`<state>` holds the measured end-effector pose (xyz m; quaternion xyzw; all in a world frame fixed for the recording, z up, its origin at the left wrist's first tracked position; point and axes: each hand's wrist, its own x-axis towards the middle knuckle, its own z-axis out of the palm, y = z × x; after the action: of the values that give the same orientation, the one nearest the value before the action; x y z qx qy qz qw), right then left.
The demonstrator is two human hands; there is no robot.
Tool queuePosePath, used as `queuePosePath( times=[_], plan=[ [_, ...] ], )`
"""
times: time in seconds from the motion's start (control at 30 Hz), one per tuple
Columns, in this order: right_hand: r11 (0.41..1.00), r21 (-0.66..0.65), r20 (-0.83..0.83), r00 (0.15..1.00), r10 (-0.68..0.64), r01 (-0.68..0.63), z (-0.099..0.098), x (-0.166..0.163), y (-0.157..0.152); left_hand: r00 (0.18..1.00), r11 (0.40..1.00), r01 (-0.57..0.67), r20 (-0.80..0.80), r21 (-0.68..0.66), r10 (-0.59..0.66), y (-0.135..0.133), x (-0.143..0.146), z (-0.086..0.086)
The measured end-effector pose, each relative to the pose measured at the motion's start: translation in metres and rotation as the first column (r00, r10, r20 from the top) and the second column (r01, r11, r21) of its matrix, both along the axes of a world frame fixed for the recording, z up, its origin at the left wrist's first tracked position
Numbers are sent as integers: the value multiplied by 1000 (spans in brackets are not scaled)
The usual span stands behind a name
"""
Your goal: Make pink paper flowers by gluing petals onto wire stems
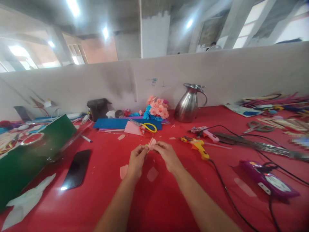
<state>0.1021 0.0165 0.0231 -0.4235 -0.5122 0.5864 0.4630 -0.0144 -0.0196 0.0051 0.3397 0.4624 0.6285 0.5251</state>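
Note:
Both hands meet above the red table, fingers pinched around a small pink paper flower [152, 142]. My left hand [138, 160] grips it low on the left, where a bit of green shows by the fingertips. From the other side, my right hand [168, 155] presses the pink paper between thumb and fingers. Below them lie a pink paper petal [153, 174] and another petal [123, 171] beside my left wrist. Just beyond the hands, scissors with yellow and red handles [150, 127] rest on pink paper [132, 128] and a blue sheet [108, 123].
At right are a yellow glue gun [200, 148], a pink glue gun [209, 133], and a purple power strip [270, 180] with cables. A steel jug [189, 104] stands behind, near pink paper flowers [159, 109]. A phone [76, 169] and green board [21, 167] are at left.

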Motion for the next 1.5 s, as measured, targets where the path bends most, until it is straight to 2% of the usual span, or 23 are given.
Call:
queuePosePath(
  times=[0.27,0.6,0.8,1.07,1.23,1.5],
  plan=[
    [1000,-2,-5,1000,4,-4,2,-1,-1,998,999,-34,-54,11,34,3,-1,-5],
    [1000,-17,-21,1000,4,-5,2,-2,-1,994,999,-45,-98,17,47,-2,0,4],
    [1000,-10,9,1000,6,-5,1,-2,-2,992,996,-85,-89,15,86,0,0,1],
    [1000,-20,29,1000,-2,3,-3,-1,1,993,997,-74,-85,36,77,0,0,0],
    [1000,-2,56,998,-14,14,-4,-1,2,988,998,-50,-147,30,54,1,1,-4],
    [999,9,74,996,-40,39,-4,-1,2,937,993,-70,-335,91,97,0,2,-5]
  ],
)
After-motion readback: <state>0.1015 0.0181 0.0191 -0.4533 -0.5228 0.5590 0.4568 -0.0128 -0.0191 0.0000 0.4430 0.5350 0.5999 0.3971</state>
